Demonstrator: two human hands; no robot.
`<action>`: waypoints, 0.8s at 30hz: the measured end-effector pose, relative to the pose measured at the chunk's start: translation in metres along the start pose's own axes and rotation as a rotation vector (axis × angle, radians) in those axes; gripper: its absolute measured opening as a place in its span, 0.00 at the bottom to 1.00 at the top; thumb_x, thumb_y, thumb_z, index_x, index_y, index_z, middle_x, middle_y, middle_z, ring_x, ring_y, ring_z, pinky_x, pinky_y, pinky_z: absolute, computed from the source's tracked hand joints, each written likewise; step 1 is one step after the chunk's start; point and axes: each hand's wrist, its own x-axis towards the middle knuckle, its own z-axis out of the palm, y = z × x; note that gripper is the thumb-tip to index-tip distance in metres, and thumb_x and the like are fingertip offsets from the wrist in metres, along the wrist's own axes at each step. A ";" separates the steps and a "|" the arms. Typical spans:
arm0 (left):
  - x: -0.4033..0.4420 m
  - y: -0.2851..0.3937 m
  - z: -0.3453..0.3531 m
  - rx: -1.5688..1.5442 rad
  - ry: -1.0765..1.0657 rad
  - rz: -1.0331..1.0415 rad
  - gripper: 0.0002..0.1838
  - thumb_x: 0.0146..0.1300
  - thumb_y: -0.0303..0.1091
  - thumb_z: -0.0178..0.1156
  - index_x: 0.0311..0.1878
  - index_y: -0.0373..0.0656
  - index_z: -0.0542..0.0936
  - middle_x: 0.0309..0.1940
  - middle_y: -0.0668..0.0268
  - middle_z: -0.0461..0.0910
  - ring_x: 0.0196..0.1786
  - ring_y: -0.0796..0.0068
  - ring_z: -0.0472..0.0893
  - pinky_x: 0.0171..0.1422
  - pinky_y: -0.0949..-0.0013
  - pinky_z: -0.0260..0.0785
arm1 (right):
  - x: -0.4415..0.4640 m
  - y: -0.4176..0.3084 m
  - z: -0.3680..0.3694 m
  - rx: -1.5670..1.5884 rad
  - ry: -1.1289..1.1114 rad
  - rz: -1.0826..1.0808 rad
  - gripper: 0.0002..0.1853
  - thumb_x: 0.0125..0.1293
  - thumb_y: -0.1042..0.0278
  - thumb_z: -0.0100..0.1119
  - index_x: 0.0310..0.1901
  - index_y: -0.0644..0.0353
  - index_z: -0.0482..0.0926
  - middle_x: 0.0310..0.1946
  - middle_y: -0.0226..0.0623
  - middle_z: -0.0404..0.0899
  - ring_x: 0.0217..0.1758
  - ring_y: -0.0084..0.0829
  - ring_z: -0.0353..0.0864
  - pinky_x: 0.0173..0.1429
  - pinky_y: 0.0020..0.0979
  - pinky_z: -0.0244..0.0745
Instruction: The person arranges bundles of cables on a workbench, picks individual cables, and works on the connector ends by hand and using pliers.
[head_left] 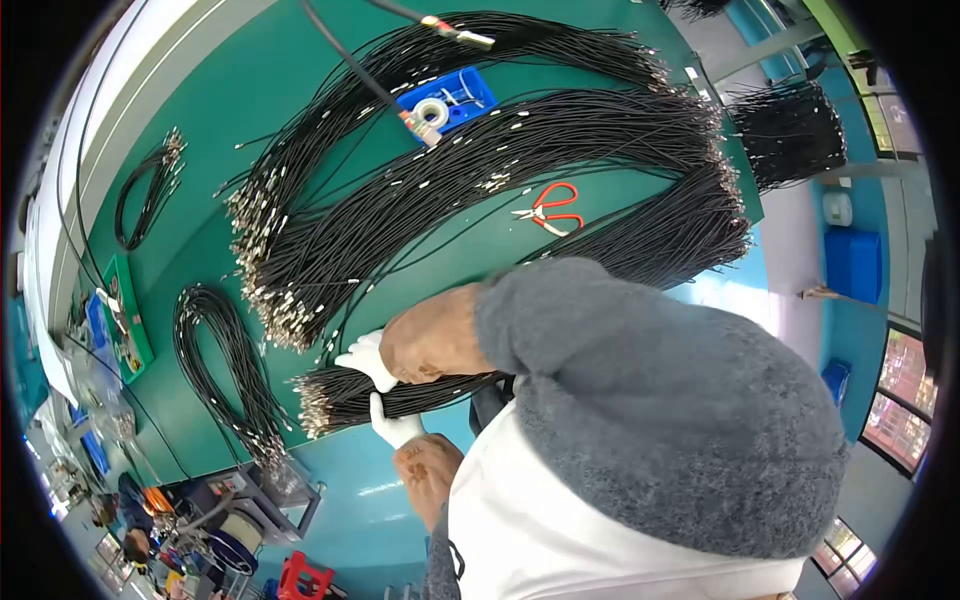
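Observation:
A thick bundle of black cables [345, 397] lies along the table's near edge, its silvery ends pointing left. My right hand [368, 360], in a white glove, grips the bundle from its far side. From the near side my left hand [397, 424], also gloved, holds the same bundle, with the thumb on top and the other fingers hidden underneath. Just beyond my right hand is a large pile of black cables [400, 215] with pale end pieces. Red-handled cutters [550, 211] lie beside that pile.
A blue tray [482, 88] with a white roll sits among the cables on the green table [195, 105]. A looped cable bundle [215, 350], a smaller coil [150, 195] and a green tray [135, 310] are to the left. A red stool [303, 577] stands on the floor below.

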 end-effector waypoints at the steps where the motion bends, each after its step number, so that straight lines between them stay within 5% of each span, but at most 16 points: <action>1: 0.007 0.002 -0.011 0.039 -0.005 -0.020 0.24 0.66 0.39 0.62 0.58 0.31 0.75 0.51 0.57 0.81 0.50 0.66 0.82 0.54 0.63 0.76 | 0.001 -0.001 0.007 -0.029 0.026 0.025 0.34 0.40 0.54 0.71 0.53 0.52 0.76 0.45 0.42 0.82 0.51 0.48 0.79 0.54 0.46 0.77; 6: 0.002 0.022 -0.011 0.203 0.127 -0.097 0.26 0.67 0.43 0.60 0.60 0.32 0.73 0.53 0.58 0.81 0.50 0.64 0.82 0.57 0.68 0.74 | 0.000 0.009 -0.005 -0.045 0.081 0.110 0.32 0.48 0.47 0.67 0.55 0.53 0.77 0.47 0.39 0.80 0.57 0.44 0.75 0.59 0.49 0.73; 8: -0.018 0.033 -0.003 0.159 0.226 0.040 0.29 0.66 0.45 0.61 0.61 0.32 0.72 0.53 0.56 0.80 0.54 0.61 0.80 0.60 0.66 0.73 | 0.008 0.041 -0.016 -0.088 0.098 0.053 0.29 0.53 0.48 0.63 0.56 0.52 0.79 0.51 0.36 0.80 0.59 0.43 0.74 0.63 0.48 0.71; 9: -0.033 0.036 0.029 0.435 0.577 0.216 0.29 0.65 0.45 0.61 0.61 0.32 0.71 0.53 0.55 0.79 0.55 0.59 0.78 0.62 0.64 0.72 | 0.012 0.059 -0.015 -0.107 0.106 0.027 0.27 0.56 0.48 0.61 0.56 0.51 0.79 0.54 0.34 0.80 0.60 0.43 0.74 0.65 0.48 0.70; 11: -0.047 0.038 0.083 0.712 0.912 0.401 0.29 0.65 0.44 0.60 0.61 0.33 0.70 0.53 0.54 0.78 0.57 0.58 0.77 0.63 0.62 0.70 | 0.036 0.105 0.009 -0.130 0.122 0.010 0.26 0.58 0.48 0.59 0.56 0.51 0.80 0.56 0.33 0.80 0.61 0.42 0.74 0.67 0.47 0.69; 13: -0.041 0.040 0.111 1.297 0.692 1.109 0.24 0.65 0.41 0.59 0.59 0.35 0.73 0.54 0.51 0.77 0.59 0.55 0.75 0.66 0.59 0.67 | 0.080 0.165 0.048 -0.081 0.710 -0.546 0.23 0.59 0.50 0.58 0.54 0.51 0.81 0.56 0.31 0.81 0.63 0.43 0.72 0.66 0.46 0.70; 14: -0.030 0.040 0.125 1.364 0.429 1.118 0.22 0.64 0.40 0.59 0.57 0.36 0.75 0.53 0.52 0.78 0.57 0.56 0.75 0.65 0.59 0.67 | 0.042 0.136 0.025 -0.049 0.353 -0.195 0.22 0.59 0.51 0.58 0.52 0.51 0.81 0.54 0.31 0.81 0.60 0.42 0.74 0.64 0.44 0.71; 16: -0.011 0.028 0.152 1.492 -0.054 0.979 0.18 0.63 0.38 0.60 0.53 0.40 0.79 0.53 0.56 0.79 0.55 0.57 0.76 0.63 0.61 0.67 | -0.025 0.093 -0.016 0.064 0.163 -0.024 0.19 0.59 0.55 0.58 0.49 0.53 0.82 0.50 0.32 0.82 0.55 0.42 0.78 0.58 0.41 0.74; 18: 0.023 -0.001 0.152 1.608 -0.539 1.028 0.18 0.62 0.37 0.61 0.53 0.41 0.79 0.52 0.58 0.79 0.54 0.59 0.77 0.62 0.63 0.68 | -0.101 0.093 -0.047 0.192 0.394 -0.111 0.16 0.59 0.58 0.58 0.46 0.54 0.82 0.47 0.33 0.84 0.49 0.41 0.81 0.53 0.38 0.78; 19: 0.020 -0.019 0.162 1.692 -0.594 0.902 0.21 0.60 0.39 0.63 0.53 0.39 0.78 0.53 0.57 0.79 0.55 0.58 0.77 0.63 0.62 0.66 | -0.145 0.114 -0.046 0.174 0.750 -0.347 0.12 0.61 0.62 0.58 0.44 0.54 0.82 0.44 0.34 0.84 0.42 0.39 0.83 0.50 0.35 0.79; 21: 0.003 -0.062 0.174 1.774 -0.702 0.757 0.24 0.58 0.42 0.65 0.54 0.38 0.78 0.54 0.56 0.78 0.56 0.58 0.76 0.65 0.62 0.65 | -0.268 0.104 -0.070 0.102 0.867 -0.013 0.11 0.63 0.58 0.58 0.34 0.56 0.82 0.35 0.37 0.83 0.36 0.44 0.80 0.41 0.39 0.77; 22: -0.005 -0.085 0.176 1.885 -0.840 0.788 0.34 0.52 0.48 0.68 0.59 0.37 0.74 0.58 0.53 0.75 0.59 0.55 0.74 0.68 0.59 0.62 | -0.326 0.101 -0.059 0.109 0.860 0.224 0.14 0.64 0.54 0.58 0.32 0.56 0.82 0.34 0.38 0.82 0.35 0.45 0.80 0.41 0.40 0.75; 23: -0.012 -0.105 0.179 1.990 -0.977 0.821 0.45 0.46 0.53 0.71 0.64 0.37 0.69 0.62 0.50 0.71 0.62 0.52 0.72 0.70 0.56 0.59 | -0.379 0.089 -0.050 0.111 0.752 0.458 0.18 0.66 0.52 0.58 0.28 0.59 0.78 0.28 0.36 0.79 0.27 0.42 0.74 0.40 0.35 0.73; 24: -0.021 -0.118 0.186 1.989 -1.016 0.805 0.45 0.46 0.53 0.71 0.64 0.37 0.69 0.62 0.50 0.71 0.62 0.52 0.72 0.70 0.56 0.59 | -0.421 0.084 -0.027 0.275 0.663 0.709 0.19 0.65 0.49 0.57 0.29 0.59 0.80 0.29 0.36 0.80 0.30 0.42 0.77 0.41 0.37 0.74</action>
